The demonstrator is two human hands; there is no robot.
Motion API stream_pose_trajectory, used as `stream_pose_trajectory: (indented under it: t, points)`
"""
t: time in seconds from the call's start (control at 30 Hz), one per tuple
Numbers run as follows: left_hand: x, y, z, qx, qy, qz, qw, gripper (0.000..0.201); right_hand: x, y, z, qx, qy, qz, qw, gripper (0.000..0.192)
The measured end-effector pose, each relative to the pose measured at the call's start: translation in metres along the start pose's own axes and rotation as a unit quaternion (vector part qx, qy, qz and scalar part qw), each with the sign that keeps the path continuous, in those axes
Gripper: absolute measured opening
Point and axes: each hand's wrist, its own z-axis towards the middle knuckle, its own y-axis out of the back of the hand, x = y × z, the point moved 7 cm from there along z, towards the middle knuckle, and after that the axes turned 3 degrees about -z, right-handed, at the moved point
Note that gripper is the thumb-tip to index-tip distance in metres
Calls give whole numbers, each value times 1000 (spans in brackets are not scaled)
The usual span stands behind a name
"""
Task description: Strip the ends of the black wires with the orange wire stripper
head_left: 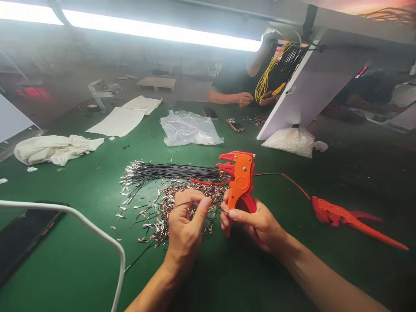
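Head view: left fingers (203, 209) pinch a black wire (182, 203) left of the orange tool (242, 173) that right fingers (242, 216) hold; scraps (159, 225) suggest many cuts done, but I can't tell what's left.

Bare left hand (184, 227) and right hand (266, 225)
Left forearm (154, 286) and right forearm (321, 275): slender, uncovered up to the lower view edge.

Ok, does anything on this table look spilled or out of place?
Yes: loose scraps lie strewn across the green table, beside the black wires and around the left hand. They look messy against the wires' neat bundle. Nothing looks clearly damaged.
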Motion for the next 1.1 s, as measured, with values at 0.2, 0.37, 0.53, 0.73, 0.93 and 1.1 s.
stream_pose_trajectory:
  t: [0.2, 0.37, 0.53, 0.73, 0.93, 1.1]
  points:
    - [-1, 31, 11, -128, -12, -48, 991, 12, -15, -13, -4, 102, -49, 19, 993, 30]
    - [-12, 32, 7, -144, -32, -42, 988, 8, -22, -20, -9, 145, -79, 39, 985, 28]
    - [-19, 24, 2, -94, -68, 5, 993, 7, -20, -16, -5, 103, -73, 72, 989, 29]
    - [-41, -21, -20, 86, -215, 59, 971, 14, -16, 0, 1, -6, -55, 112, 992, 29]
    - [-48, -49, -40, 163, -292, 115, 935, 16, -18, 1, 3, -13, -89, 169, 982, 27]
    - [-46, -46, -37, 135, -345, 211, 904, 13, -25, -5, 0, -14, -144, 221, 965, 30]
